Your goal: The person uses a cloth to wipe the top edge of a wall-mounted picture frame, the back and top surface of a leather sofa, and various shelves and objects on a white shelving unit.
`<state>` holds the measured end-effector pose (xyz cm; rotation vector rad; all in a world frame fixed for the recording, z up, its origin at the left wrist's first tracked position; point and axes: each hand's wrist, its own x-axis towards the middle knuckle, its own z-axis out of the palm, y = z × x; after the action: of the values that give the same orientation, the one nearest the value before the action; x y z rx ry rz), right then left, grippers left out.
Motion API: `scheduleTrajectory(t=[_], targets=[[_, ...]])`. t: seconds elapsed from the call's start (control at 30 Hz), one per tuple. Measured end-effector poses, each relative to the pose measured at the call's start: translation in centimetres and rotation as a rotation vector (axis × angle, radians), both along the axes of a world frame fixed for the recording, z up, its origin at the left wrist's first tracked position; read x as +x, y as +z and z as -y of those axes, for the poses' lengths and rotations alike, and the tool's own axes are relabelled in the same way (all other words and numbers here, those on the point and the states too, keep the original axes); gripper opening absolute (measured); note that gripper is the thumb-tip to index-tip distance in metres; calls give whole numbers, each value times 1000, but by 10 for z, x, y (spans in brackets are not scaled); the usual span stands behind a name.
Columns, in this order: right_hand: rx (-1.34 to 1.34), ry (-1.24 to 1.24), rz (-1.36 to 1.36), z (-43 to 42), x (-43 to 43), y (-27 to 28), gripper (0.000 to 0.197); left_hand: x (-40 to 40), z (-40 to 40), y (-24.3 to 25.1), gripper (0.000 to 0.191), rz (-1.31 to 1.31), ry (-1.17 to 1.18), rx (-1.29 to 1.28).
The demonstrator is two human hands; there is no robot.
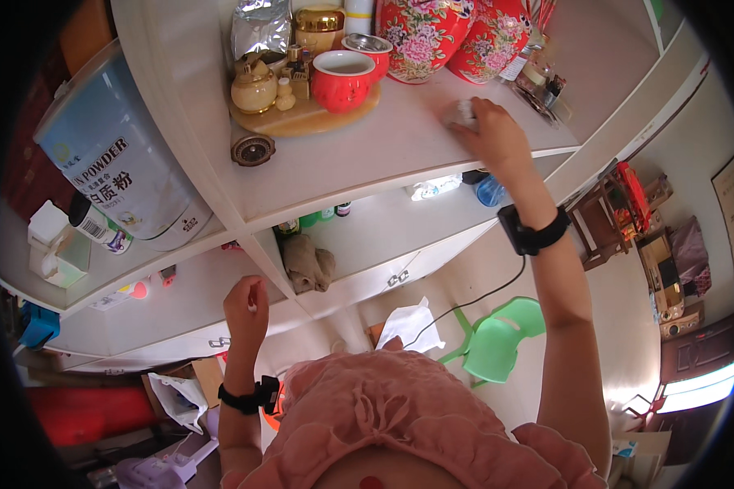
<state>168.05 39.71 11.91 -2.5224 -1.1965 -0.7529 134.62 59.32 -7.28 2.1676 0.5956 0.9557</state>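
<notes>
My right hand (pixel 495 137) grips a crumpled white tissue or cloth (pixel 465 113) and presses it to the upper white shelf (pixel 397 131). The cloth is blurred. Behind it stand two red floral jars (pixel 425 43). To its left, an oval tray (pixel 306 122) carries a red pot with a white inside (pixel 342 82), a beige round pot (pixel 254 91) and a small gourd figure (pixel 285 95). A round dark compass-like disc (pixel 253 150) lies in front of the tray. Lower left, my left hand (pixel 246 312) hangs curled before the lower shelves; a small white spot shows between its fingers, unclear what.
A big blue-white powder tin (pixel 122 159) stands left of the upright divider (pixel 180 110). Small bottles and brushes (pixel 541 91) sit at the shelf's right end. Below are a brown cloth bundle (pixel 307 263) and a white packet (pixel 434 186). A green plastic chair (pixel 498 342) stands on the floor.
</notes>
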Motion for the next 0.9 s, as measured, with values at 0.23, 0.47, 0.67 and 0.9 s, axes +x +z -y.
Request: scheduleTrajectory(t=[0.23,0.47,0.67,0.9], targets=[[-123,-55,-133,48,112,9,42,-35,-4,63,23,132,28,630],[-406,20,-95,-16,128,17,31,-28,-29,69,35,129,236,772],[-420,65,-359,-24,161,19,33,-4,-33,70,36,123,188,882],[-384,162,-175,-35,175,10,35,22,-34,62,35,187,293,976]])
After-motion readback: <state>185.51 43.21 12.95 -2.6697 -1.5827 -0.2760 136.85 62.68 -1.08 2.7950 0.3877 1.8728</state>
